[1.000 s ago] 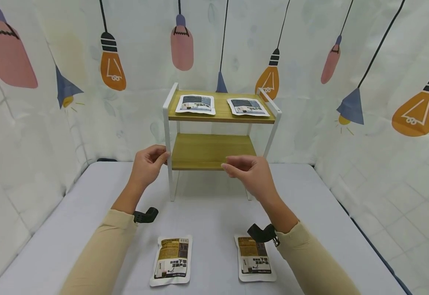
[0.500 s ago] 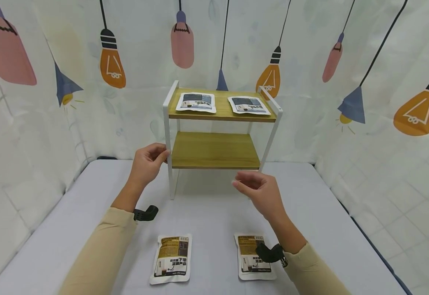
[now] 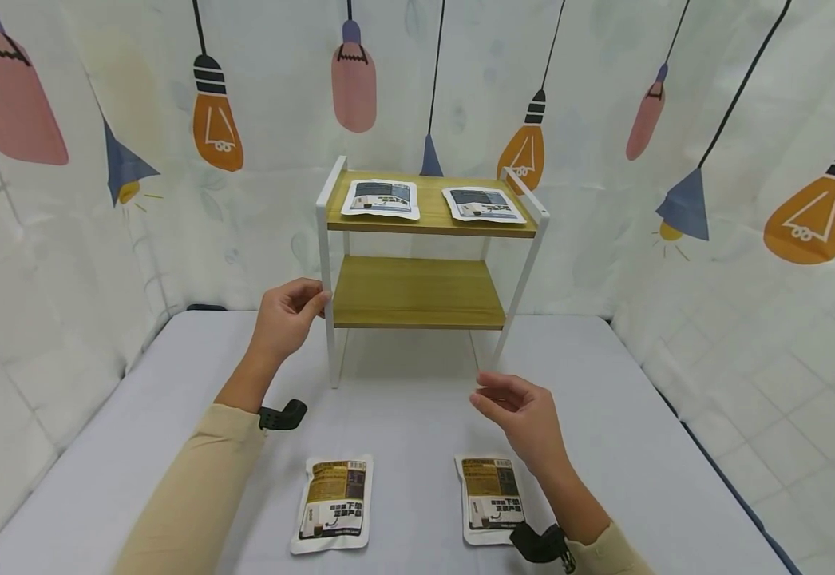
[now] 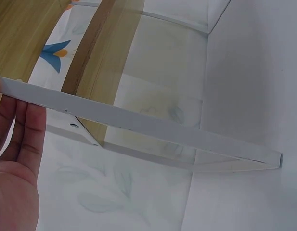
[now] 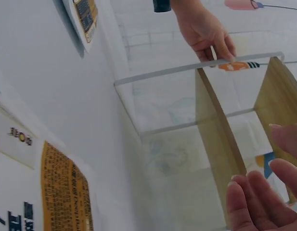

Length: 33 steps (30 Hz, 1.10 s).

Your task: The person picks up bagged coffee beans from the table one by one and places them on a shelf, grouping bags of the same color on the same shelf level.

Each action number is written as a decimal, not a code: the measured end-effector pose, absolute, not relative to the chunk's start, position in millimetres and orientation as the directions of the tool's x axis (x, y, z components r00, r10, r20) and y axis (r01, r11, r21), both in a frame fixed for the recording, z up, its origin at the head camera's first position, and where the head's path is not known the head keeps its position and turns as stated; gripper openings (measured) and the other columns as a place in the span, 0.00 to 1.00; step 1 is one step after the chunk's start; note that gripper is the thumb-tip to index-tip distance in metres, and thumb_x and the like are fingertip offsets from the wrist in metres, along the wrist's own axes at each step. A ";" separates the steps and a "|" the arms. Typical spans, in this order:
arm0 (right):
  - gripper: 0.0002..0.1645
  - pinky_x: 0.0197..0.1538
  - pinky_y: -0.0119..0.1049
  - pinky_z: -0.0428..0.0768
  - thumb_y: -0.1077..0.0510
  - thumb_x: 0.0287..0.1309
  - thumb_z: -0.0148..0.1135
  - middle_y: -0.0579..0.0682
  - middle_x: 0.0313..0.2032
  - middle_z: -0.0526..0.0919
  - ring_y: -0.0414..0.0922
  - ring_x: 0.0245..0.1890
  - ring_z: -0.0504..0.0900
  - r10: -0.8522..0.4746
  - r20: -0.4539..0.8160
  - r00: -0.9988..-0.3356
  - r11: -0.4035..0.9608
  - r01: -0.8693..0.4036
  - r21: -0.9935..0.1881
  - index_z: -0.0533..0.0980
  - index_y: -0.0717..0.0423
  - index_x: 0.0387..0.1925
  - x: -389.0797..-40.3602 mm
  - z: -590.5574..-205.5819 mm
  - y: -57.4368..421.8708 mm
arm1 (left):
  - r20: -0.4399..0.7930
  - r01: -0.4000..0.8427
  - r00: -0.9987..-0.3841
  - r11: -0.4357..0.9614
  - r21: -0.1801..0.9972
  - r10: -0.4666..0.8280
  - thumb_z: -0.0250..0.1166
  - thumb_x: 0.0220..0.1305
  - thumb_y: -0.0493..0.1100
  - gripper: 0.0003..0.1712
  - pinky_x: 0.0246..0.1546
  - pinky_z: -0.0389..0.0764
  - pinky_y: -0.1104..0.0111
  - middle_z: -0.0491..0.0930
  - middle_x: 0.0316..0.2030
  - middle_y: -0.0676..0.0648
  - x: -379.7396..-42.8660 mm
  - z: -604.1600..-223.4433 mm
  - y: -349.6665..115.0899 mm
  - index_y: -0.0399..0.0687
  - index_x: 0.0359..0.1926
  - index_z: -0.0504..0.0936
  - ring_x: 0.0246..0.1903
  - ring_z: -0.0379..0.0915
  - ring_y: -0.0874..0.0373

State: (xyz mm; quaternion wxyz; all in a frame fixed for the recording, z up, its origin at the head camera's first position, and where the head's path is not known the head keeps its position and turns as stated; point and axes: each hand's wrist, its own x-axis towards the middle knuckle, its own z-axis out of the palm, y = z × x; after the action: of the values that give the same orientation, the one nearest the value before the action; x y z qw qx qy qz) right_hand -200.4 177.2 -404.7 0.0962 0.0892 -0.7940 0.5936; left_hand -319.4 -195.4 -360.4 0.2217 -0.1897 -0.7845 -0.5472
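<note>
A two-tier shelf (image 3: 417, 295) with wooden boards and a white frame stands upright on the white table. My left hand (image 3: 284, 319) grips its left front leg (image 4: 138, 120) between thumb and fingers, beside the lower board. My right hand (image 3: 525, 415) is in the air in front of the shelf's right side, fingers loosely bent and holding nothing. Below it lies one gold-and-white pouch (image 3: 491, 491), its lower right corner hidden by the black wrist camera. Another gold-and-white pouch (image 3: 334, 505) lies to the left. Both are flat on the table.
On the upper board lie two blue-and-white pouches, the left pouch (image 3: 381, 199) and the right pouch (image 3: 483, 205). A white curtain (image 3: 267, 224) printed with lamps hangs behind and along both sides of the table (image 3: 417, 423).
My right hand has come down and toward me, away from the lower board, and slightly right. My left hand stays on the shelf leg. Shelf and pouches keep their places.
</note>
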 end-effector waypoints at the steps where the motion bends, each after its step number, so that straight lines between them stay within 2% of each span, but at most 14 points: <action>1: 0.21 0.50 0.26 0.85 0.52 0.58 0.76 0.50 0.51 0.89 0.40 0.48 0.88 -0.022 0.251 -0.968 0.282 -0.247 -0.927 0.85 0.50 0.53 -198.5 -407.2 178.3 | 0.555 0.539 -0.830 0.332 0.774 0.055 0.65 0.72 0.42 0.13 0.40 0.86 0.73 0.86 0.38 0.39 -319.3 -360.4 -195.5 0.37 0.49 0.85 0.32 0.82 0.63; 7: 0.23 0.50 0.27 0.85 0.51 0.55 0.78 0.49 0.52 0.88 0.42 0.50 0.87 0.015 0.183 -0.983 0.292 -0.170 -0.941 0.84 0.48 0.52 -187.8 -421.1 185.1 | 0.557 0.539 -0.829 0.339 0.771 0.051 0.65 0.72 0.43 0.13 0.40 0.87 0.72 0.86 0.37 0.44 -319.0 -360.5 -195.2 0.38 0.49 0.86 0.31 0.82 0.64; 12: 0.26 0.54 0.25 0.83 0.50 0.52 0.80 0.53 0.55 0.87 0.49 0.55 0.86 0.044 0.109 -0.993 0.310 -0.091 -0.947 0.84 0.50 0.53 -178.7 -431.2 191.3 | 0.555 0.536 -0.831 0.332 0.776 0.044 0.65 0.72 0.42 0.13 0.38 0.86 0.73 0.86 0.36 0.46 -319.5 -360.4 -194.5 0.37 0.49 0.85 0.31 0.82 0.64; 15: 0.28 0.58 0.30 0.83 0.50 0.52 0.80 0.53 0.57 0.86 0.51 0.58 0.84 0.055 0.073 -0.996 0.329 -0.051 -0.943 0.83 0.51 0.54 -172.7 -434.9 194.0 | 0.553 0.531 -0.832 0.335 0.778 0.035 0.65 0.72 0.42 0.12 0.38 0.87 0.71 0.86 0.36 0.44 -320.0 -360.7 -194.3 0.37 0.48 0.85 0.30 0.82 0.64; 21: 0.30 0.63 0.43 0.82 0.49 0.52 0.80 0.50 0.59 0.85 0.52 0.60 0.83 0.069 0.004 -0.998 0.393 0.023 -0.919 0.83 0.52 0.56 -159.6 -439.9 196.6 | 0.550 0.525 -0.835 0.350 0.776 0.034 0.65 0.73 0.42 0.12 0.38 0.86 0.74 0.86 0.36 0.45 -319.4 -360.5 -194.3 0.37 0.49 0.85 0.30 0.81 0.64; 26: 0.31 0.63 0.46 0.81 0.48 0.51 0.80 0.47 0.60 0.84 0.53 0.62 0.81 0.084 -0.022 -0.996 0.425 0.055 -0.904 0.83 0.51 0.56 -151.9 -446.3 199.6 | 0.552 0.529 -0.833 0.345 0.775 0.035 0.65 0.72 0.41 0.12 0.39 0.87 0.70 0.86 0.36 0.45 -318.9 -359.8 -194.1 0.37 0.49 0.85 0.31 0.82 0.63; 33: 0.31 0.66 0.49 0.79 0.48 0.47 0.83 0.49 0.59 0.84 0.53 0.65 0.79 0.091 -0.024 -0.996 0.463 0.063 -0.884 0.84 0.51 0.54 -144.5 -452.3 203.5 | 0.549 0.525 -0.835 0.343 0.779 0.033 0.65 0.72 0.41 0.12 0.38 0.86 0.72 0.86 0.37 0.42 -318.0 -359.1 -193.6 0.37 0.49 0.86 0.31 0.81 0.63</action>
State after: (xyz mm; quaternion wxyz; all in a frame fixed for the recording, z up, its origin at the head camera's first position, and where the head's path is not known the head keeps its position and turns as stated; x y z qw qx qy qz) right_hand -144.5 203.5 -452.3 0.0135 -0.0452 -0.8551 0.5163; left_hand -318.0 -193.6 -359.1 0.2257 -0.1770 -0.7878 -0.5450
